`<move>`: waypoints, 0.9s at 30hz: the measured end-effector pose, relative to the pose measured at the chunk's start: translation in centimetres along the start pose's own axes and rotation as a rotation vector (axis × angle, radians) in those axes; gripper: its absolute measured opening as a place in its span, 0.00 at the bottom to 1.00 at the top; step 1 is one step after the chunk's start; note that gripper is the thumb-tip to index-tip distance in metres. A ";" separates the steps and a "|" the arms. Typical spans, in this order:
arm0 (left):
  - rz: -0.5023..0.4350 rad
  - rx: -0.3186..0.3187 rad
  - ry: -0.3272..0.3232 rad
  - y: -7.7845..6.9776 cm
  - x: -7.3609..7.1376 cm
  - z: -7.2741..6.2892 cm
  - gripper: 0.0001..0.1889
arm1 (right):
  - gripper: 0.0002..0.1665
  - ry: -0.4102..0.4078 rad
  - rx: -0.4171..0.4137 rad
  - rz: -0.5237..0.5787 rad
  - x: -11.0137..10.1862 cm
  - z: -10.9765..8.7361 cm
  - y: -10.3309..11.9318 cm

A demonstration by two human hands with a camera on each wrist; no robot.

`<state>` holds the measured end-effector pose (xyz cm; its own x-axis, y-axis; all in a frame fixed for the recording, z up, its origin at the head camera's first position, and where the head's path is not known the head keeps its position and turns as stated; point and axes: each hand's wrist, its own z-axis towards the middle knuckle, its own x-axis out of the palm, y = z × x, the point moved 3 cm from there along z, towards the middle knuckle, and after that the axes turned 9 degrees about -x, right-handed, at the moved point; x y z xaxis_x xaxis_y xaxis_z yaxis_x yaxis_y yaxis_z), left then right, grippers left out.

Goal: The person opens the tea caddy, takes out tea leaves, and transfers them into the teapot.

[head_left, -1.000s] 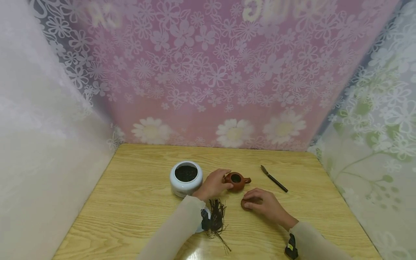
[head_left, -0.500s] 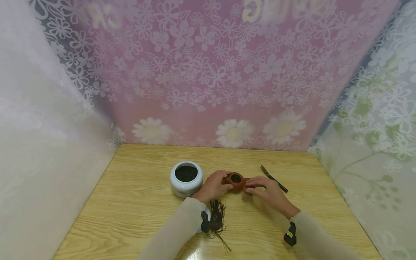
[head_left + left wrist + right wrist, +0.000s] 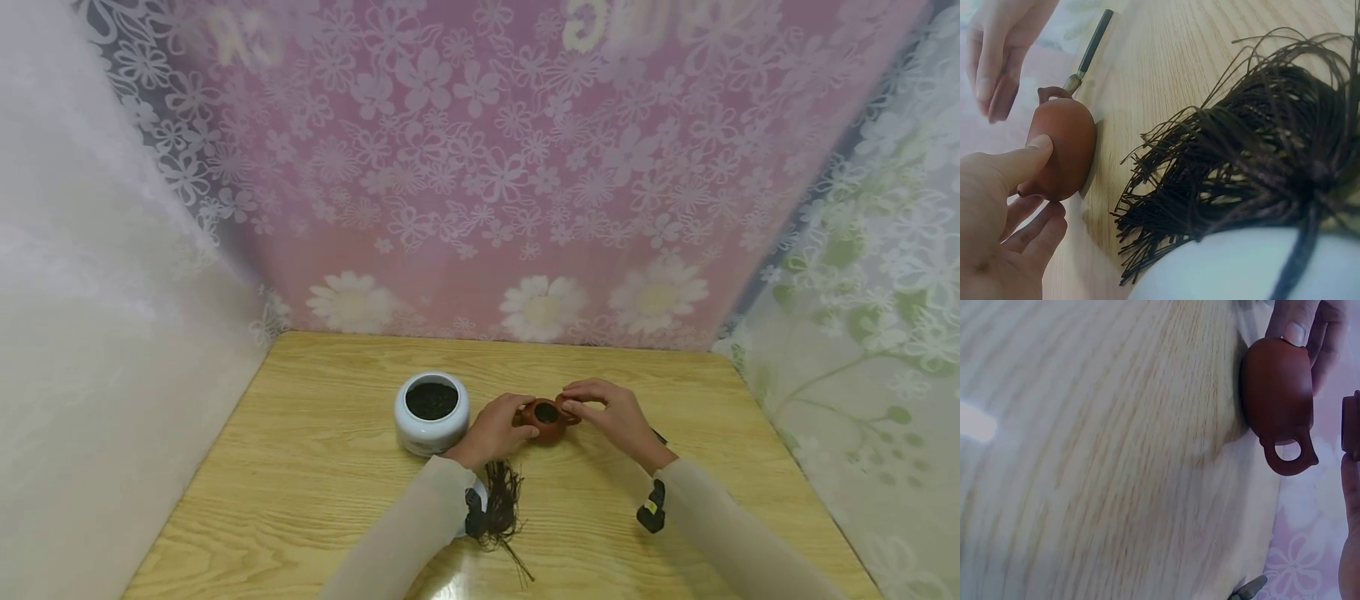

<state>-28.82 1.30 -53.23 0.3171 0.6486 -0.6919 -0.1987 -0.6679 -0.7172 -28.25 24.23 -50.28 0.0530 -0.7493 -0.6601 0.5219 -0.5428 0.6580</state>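
A small reddish-brown clay teapot (image 3: 550, 432), its top uncovered, sits on the table. My left hand (image 3: 493, 429) holds it from the spout side; in the left wrist view the thumb presses the body while the other fingers lie around the spout. Above the handle side, my right hand (image 3: 617, 419) pinches the teapot's lid (image 3: 1004, 97), held off the pot and tipped on edge. The right wrist view shows that lid (image 3: 1350, 424) at its border, apart from the teapot (image 3: 1280, 387). Part of the lid is hidden by fingers.
A white jar (image 3: 429, 435) with dark contents stands left of my left hand. Beneath that wrist, a dark cord tassel (image 3: 502, 504) lies by a round white piece (image 3: 1210, 269). A dark-handled brush (image 3: 1095, 42) lies behind my right hand, mostly hidden in the head view.
My right hand has carried the lid up from the table in front of the teapot, past its handle, to above the handle side. The left hand stays on the teapot.
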 end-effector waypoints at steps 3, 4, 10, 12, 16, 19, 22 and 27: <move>0.007 0.004 0.003 0.0 0.0 0.0 0.31 | 0.20 -0.007 0.022 0.041 0.3 0.4 0.2; 0.007 0.004 0.004 0.0 0.0 0.0 0.31 | 0.20 -0.006 0.028 0.051 0.5 0.5 0.1; 0.005 0.004 0.006 0.2 0.1 0.1 0.31 | 0.21 0.010 0.051 0.074 1.6 1.0 -0.8; 0.007 0.005 0.005 0.2 0.2 0.1 0.31 | 0.19 0.014 0.043 0.080 1.9 1.0 -1.0; 0.009 0.009 0.006 0.2 0.2 0.1 0.31 | 0.16 0.013 0.014 0.102 2.4 1.0 -1.1; 0.001 0.016 0.006 0.2 0.2 0.1 0.30 | 0.15 0.004 -0.006 0.117 2.7 1.1 -1.1; 0.002 0.021 0.001 0.3 0.2 0.2 0.30 | 0.14 -0.003 -0.019 0.116 2.9 1.2 -1.0; 0.014 0.023 -0.002 0.4 0.2 0.3 0.31 | 0.13 0.010 -0.053 0.085 3.3 1.3 -0.9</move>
<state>-29.14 1.25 -53.73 0.3119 0.6399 -0.7023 -0.2245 -0.6686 -0.7089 -29.65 21.76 -52.52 0.1075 -0.7879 -0.6063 0.5598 -0.4560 0.6918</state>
